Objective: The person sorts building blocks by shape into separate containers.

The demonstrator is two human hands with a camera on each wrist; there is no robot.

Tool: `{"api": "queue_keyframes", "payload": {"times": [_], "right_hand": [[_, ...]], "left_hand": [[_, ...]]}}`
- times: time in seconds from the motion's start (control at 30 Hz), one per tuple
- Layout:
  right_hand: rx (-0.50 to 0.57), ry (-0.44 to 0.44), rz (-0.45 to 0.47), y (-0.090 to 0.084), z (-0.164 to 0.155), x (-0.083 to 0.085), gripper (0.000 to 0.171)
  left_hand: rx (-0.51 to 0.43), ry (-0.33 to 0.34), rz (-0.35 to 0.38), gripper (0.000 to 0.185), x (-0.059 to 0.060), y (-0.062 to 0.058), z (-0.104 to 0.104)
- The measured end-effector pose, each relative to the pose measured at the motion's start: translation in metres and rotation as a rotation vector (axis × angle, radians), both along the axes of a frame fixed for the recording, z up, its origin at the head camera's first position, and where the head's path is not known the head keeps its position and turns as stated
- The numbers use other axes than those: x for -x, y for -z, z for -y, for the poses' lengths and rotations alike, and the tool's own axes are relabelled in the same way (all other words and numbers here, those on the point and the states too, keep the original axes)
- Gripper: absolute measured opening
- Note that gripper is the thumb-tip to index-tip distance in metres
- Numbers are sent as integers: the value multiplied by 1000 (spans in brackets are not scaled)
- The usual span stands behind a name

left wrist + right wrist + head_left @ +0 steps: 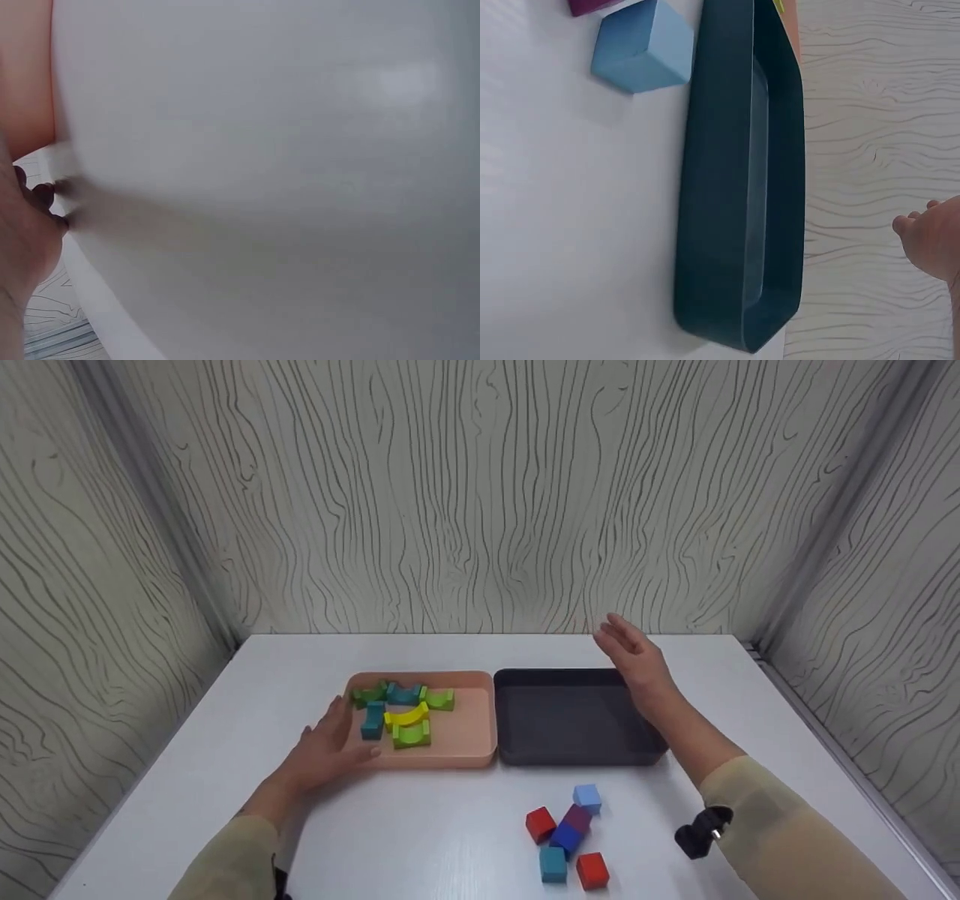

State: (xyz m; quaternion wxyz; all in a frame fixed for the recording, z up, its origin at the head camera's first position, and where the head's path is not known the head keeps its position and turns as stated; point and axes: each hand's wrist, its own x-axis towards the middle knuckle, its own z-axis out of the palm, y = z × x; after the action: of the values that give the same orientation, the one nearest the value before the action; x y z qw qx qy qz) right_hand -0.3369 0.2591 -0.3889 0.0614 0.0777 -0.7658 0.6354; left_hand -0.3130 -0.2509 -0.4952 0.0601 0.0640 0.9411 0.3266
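My left hand is at the left side of a pink tray, fingers spread along its edge and thumb reaching over the front rim. Several arch-shaped blocks lie grouped in the left part of that tray, among them a yellow one, a teal one and a light green one. My right hand is raised over the right end of a dark tray, its fingers extended and holding nothing. Nothing lies in the dark tray. In the left wrist view the left fingers show only at the edge.
In front of the dark tray, several cubes sit on the white table: light blue, purple, blue, teal and red ones. The two trays stand side by side. Wood-patterned panels enclose the table.
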Motion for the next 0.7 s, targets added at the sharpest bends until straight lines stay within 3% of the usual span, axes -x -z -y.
{"api": "queue_keyframes", "payload": {"times": [0.27, 0.53, 0.7], "right_hand": [[-162, 76, -2, 29, -51, -17, 84], [-510, 125, 14, 64, -77, -33, 90], [-634, 92, 12, 85, -81, -44, 94]], "left_hand": [[13, 25, -24, 115, 0, 3, 0], [53, 36, -86, 113, -7, 6, 2], [104, 42, -128, 109, -13, 6, 4]]}}
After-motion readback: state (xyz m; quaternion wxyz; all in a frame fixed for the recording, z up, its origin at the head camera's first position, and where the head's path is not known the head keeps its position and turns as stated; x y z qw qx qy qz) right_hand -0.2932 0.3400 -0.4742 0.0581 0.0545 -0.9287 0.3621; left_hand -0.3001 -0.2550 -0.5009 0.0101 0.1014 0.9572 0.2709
